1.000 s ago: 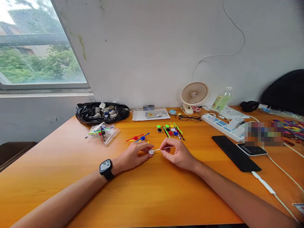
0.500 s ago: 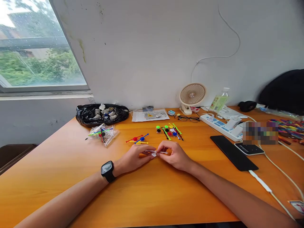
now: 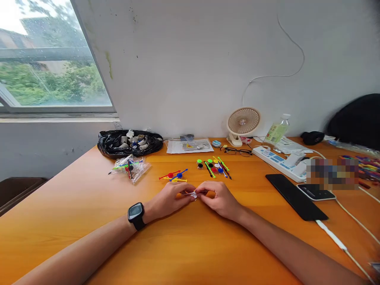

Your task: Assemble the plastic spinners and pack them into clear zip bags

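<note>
Fingers [image 3: 205, 185] nearly touching, the left hand [image 3: 166, 200] and right hand [image 3: 223, 201] pinch a small white piece [image 3: 194, 194] above the surface [image 3: 190, 245]; uneven pressure could, I reckon, flick it away toward the red arrow spinner [image 3: 170, 175] lying beyond.

left hand [image 3: 168, 200]: pinching | right hand [image 3: 222, 200]: pinching, close beside left | forearms [image 3: 92, 249] slanting inward

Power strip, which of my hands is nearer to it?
Right. Your right hand is to the left of the power strip, closer to you; your left hand lies farther left.
</note>
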Tool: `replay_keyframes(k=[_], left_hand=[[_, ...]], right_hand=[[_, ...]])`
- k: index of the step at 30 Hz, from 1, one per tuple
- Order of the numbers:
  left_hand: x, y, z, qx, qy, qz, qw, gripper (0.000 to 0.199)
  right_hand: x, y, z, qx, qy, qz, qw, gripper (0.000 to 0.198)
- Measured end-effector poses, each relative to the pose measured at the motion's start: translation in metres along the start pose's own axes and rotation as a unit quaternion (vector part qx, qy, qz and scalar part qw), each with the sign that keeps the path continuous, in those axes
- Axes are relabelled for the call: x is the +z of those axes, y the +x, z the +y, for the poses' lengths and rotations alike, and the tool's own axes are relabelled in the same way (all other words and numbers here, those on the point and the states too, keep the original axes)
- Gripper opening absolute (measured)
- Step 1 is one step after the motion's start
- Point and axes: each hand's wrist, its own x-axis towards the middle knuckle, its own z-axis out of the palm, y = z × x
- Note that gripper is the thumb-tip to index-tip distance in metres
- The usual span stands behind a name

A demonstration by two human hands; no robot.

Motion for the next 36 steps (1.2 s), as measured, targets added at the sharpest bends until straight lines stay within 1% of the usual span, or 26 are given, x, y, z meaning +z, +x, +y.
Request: replay_keyframes(k=[6,15,21,29,33,36], left_hand=[[0.0010,0.0001,-0.0022,0.009,-0.010,0.001,1.000,0.018],[-0.0007,-0.0007,-0.0008,0.009,0.047,-0.007,0.999,0.017],[0.0021,-0.0006,-0.0036,0.046,0.070,-0.004,0.996,0.021],[0.0018,0.0009,-0.0015,0.044,0.093,-0.010,0.995,0.014],[0.0013,0.0015,0.0017,0.052,0.107,-0.027,0.992,0.010],[0.0009,0.0008,0.0048,0.060,0.130,-0.025,0.989,0.013]], right_hand=[[-0.0008,0.0011,-0.0027,-0.033,-0.019,-0.013,0.999,0.014],[-0.0069,-0.0002,-0.0025,-0.036,-0.033,-0.032,0.998,0.018],[-0.0091,0.0002,0.0030,-0.055,-0.056,-0.064,0.995,0.021],[-0.0063,-0.0002,0.0025,-0.016,-0.053,-0.062,0.997,0.020],[-0.0055,0.0001,0.0004,-0.021,-0.072,-0.064,0.995,0.018],[-0.0072,-0.0001,-0.0047,-0.028,-0.089,-0.049,0.994,0.009]])
